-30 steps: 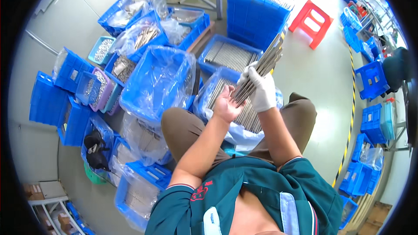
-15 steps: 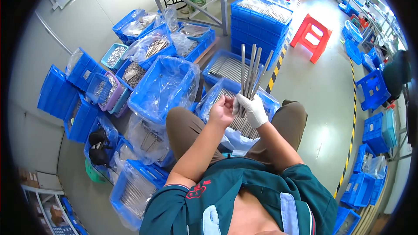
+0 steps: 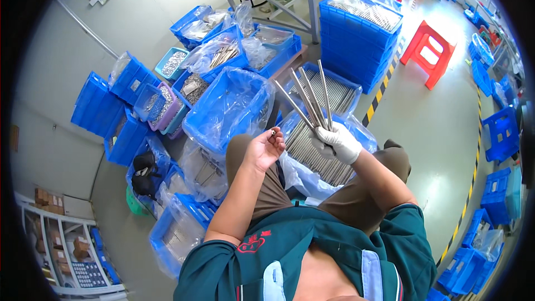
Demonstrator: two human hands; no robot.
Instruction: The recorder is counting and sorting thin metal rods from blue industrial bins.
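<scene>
My right hand (image 3: 340, 142), in a white glove, is closed around several long metal rods (image 3: 310, 97). Their upper ends fan apart and point away from me. To its left is my bare left hand (image 3: 264, 151), its fingers curled in a pinch around a small shiny metal piece (image 3: 273, 132) whose exact kind is too small to make out. Below both hands, between my knees, stands a plastic-lined blue crate (image 3: 363, 134) with rows of metal rods (image 3: 315, 159) in it. The left hand is apart from the held rods.
A blue crate (image 3: 192, 117) with clear plastic lining stands beside my left knee. Small bins of metal parts (image 3: 165, 106) are farther left. Stacked blue crates (image 3: 356, 50) rise ahead, and a red stool (image 3: 428, 54) stands right of them. Another rod-filled crate (image 3: 334, 90) lies just beyond.
My left hand has moved away from the rods, leftward, and the small metal piece now shows in its fingers. The rods in my right hand have tilted left and spread. The whole view has shifted.
</scene>
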